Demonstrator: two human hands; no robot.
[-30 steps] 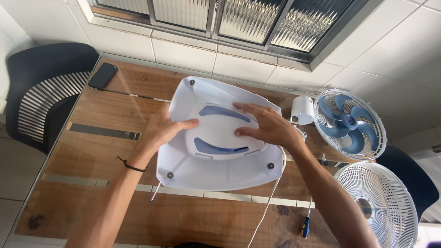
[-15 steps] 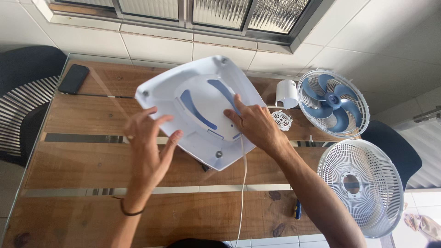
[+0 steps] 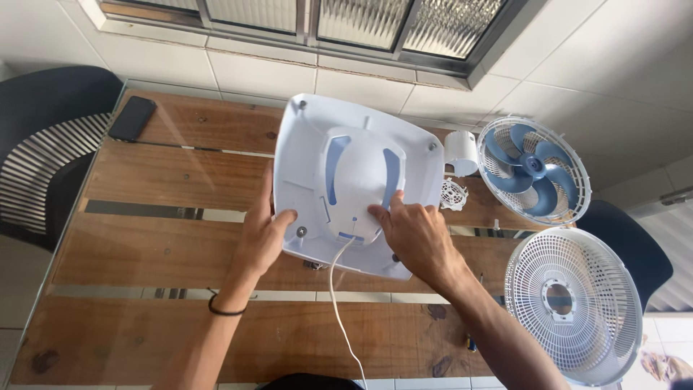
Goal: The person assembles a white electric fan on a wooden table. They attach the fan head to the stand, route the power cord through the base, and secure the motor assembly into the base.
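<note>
Head view: both hands hold a white squarish plastic fan base (image 3: 339,173) with blue slots, underside up, tilted over the wooden glass-topped counter (image 3: 159,245). Its long axis runs 12 to 6 o'clock, white cord (image 3: 338,303) leaving at 6. Left hand (image 3: 263,235) grips its 8 o'clock edge; right hand (image 3: 411,235) presses at 5 o'clock.

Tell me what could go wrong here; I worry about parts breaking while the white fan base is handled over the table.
The white cord trails from the fan base toward the table's near edge; it could snag and jerk the base. Left hand and right hand grip only its near edge, so it might tip. The blade assembly and loose grille overhang the table's right edge and could be knocked off.
</note>
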